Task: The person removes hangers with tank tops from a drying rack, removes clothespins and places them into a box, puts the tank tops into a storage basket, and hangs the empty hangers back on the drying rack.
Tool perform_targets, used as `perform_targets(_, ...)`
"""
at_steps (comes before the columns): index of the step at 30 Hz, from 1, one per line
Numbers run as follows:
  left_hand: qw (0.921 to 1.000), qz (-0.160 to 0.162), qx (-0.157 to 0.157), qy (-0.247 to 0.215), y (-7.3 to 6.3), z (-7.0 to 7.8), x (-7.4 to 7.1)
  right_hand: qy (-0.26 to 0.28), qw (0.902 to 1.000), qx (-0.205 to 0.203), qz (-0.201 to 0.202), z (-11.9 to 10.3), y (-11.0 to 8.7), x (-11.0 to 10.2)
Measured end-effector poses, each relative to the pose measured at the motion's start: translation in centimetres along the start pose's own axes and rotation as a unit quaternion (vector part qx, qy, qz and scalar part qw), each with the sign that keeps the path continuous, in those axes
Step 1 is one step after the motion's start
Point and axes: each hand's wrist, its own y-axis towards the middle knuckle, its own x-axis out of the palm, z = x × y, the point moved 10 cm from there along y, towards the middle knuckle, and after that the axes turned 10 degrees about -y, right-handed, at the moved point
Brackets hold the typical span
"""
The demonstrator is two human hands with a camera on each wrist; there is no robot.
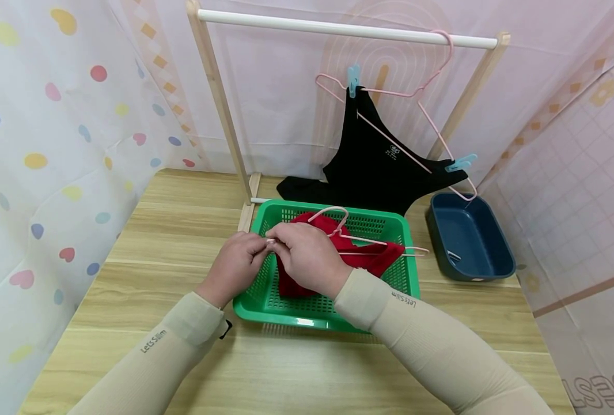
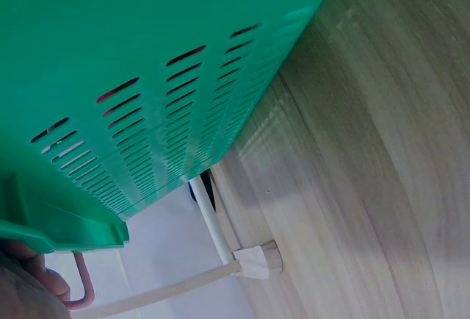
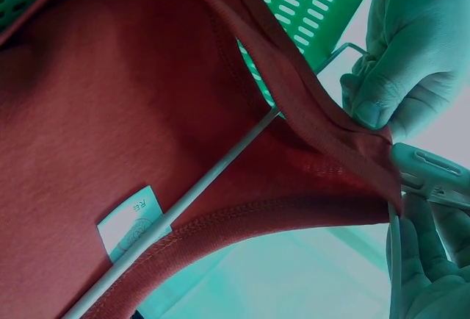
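A red sleeveless top [image 3: 110, 98] with a white label lies over a pink hanger [image 1: 361, 238] in the green basket [image 1: 307, 321]. My left hand [image 1: 237, 265] is above the basket's left rim, pinching the top's strap at the hanger's end. Against it, my right hand [image 1: 309, 256] holds a clothespin [image 3: 433, 176] with finger and thumb. The clothespin's tip meets the strap in the right wrist view. In the head view the hands mostly hide this strap. The other strap [image 1: 392, 251] lies along the hanger's right arm.
Behind the basket stands a wood-and-white rack [image 1: 338, 26]. A black top [image 1: 374, 155] hangs there on a pink hanger, held by blue clothespins [image 1: 353, 80], its lower part behind the basket. On the right sits a dark blue bin [image 1: 473, 242] with a small item inside.
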Motion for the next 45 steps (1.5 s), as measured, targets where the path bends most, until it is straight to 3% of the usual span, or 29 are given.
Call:
perform_targets(21,0.9999,0.006,0.011,0.012,-0.2,0.0,0.0,0.016,0.9994,-0.022,0.023,-1.1,-1.1,-1.0)
perform_targets(33,0.9996,-0.013,-0.025,-0.002,-0.1,-0.3,0.1,0.021,0.9993,-0.015,0.026,-0.7,-2.5,-1.5)
perform_targets(45,0.9995,-0.015,-0.026,-0.001,0.1,-0.2,0.2,0.016,0.9994,-0.006,0.029,-0.1,-4.4,-2.3)
